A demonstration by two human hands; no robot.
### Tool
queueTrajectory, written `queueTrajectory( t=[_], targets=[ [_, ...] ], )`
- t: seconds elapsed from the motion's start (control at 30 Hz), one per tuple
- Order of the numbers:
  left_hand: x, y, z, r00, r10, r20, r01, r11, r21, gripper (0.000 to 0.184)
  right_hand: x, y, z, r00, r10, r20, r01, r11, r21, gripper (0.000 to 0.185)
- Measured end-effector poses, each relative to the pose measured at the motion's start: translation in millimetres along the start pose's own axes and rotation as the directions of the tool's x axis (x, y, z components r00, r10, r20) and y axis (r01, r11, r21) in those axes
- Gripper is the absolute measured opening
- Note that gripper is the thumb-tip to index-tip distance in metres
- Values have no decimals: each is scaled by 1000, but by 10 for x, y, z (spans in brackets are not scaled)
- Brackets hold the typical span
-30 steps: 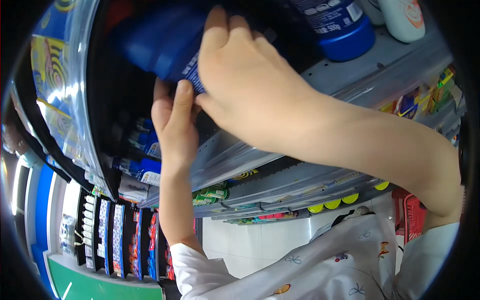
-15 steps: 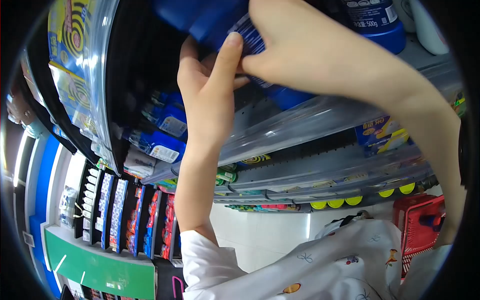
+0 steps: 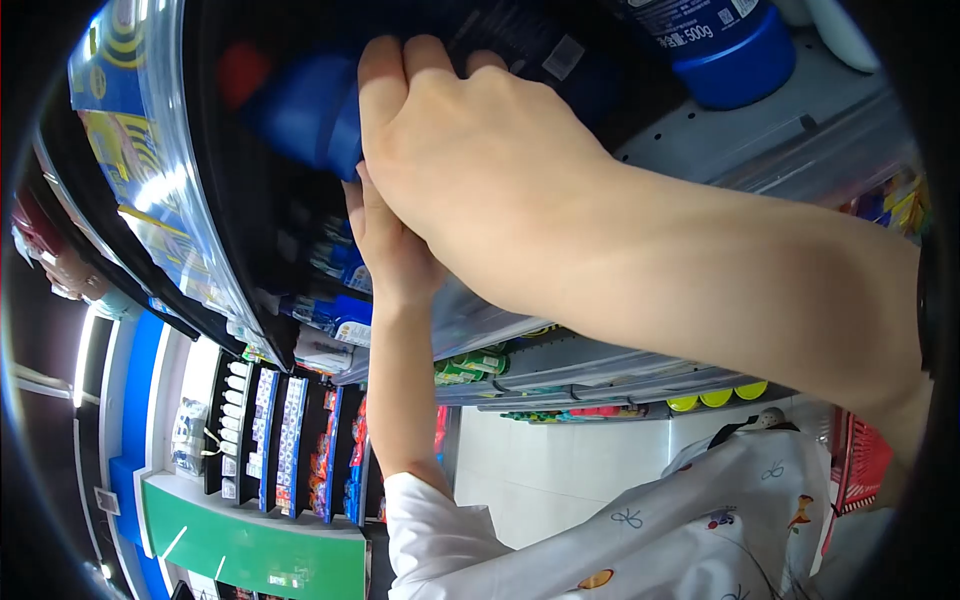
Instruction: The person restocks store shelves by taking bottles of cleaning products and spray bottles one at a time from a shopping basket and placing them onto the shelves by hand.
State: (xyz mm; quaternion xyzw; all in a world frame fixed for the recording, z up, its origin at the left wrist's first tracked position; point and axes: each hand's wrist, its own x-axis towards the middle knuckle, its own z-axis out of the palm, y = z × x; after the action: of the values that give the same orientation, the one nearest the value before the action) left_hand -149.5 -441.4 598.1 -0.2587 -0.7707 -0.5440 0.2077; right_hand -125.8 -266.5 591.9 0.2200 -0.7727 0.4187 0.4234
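A blue bottle (image 3: 315, 115), blurred and partly in shadow, lies tilted at the top of the view, with a red patch at its left end. My right hand (image 3: 475, 150) reaches across from the right, its fingers curled over the bottle. Beneath it, my left hand (image 3: 390, 240) supports the bottle from below; most of its fingers are hidden behind my right hand. A second blue bottle (image 3: 735, 60), marked 500g, stands on the grey shelf (image 3: 690, 135) to the right.
Boxes with spiral prints (image 3: 120, 120) line the shelf at left. Blue bottles (image 3: 345, 315) and green cans (image 3: 470, 365) sit lower. A red basket (image 3: 858, 465) is at lower right, beside the white floor (image 3: 560, 460). Farther off are racks of packets (image 3: 290, 440) and a green panel (image 3: 250, 535).
My right hand has swung left over the bottle and now covers much of my left hand. The bottle has shifted left, and the view has turned slightly.
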Motion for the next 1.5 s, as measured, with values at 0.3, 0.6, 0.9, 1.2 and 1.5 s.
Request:
queueTrajectory(
  t=[0.3, 0.6, 0.9, 1.2, 1.5],
  targets=[
    [449, 171, 215, 975, 99, 197, -106, 994, 22, 46, 98, 316, -191, 973, 104, 204, -174, 916, 361, 42],
    [444, 337, 166, 983, 95, 160, -125, 975, 186, 50, 53, 304, -237, 956, 180, 232, -284, 768, 574, 48],
    [19, 743, 6, 983, -181, -20, 182, 976, 116, 57, -199, -165, -153, 942, 195, 273, -331, 671, 663, 54],
    [-416, 863, -121, 981, -160, 113, 149, 984, 102, 65, -602, -439, 217, 927, 181, 330, -370, 285, 884, 62],
    [-736, 927, -233, 990, 136, 39, -133, 989, -72, 69, -789, -784, 78, 977, 93, 190, -212, 408, 888, 72]
  ],
)
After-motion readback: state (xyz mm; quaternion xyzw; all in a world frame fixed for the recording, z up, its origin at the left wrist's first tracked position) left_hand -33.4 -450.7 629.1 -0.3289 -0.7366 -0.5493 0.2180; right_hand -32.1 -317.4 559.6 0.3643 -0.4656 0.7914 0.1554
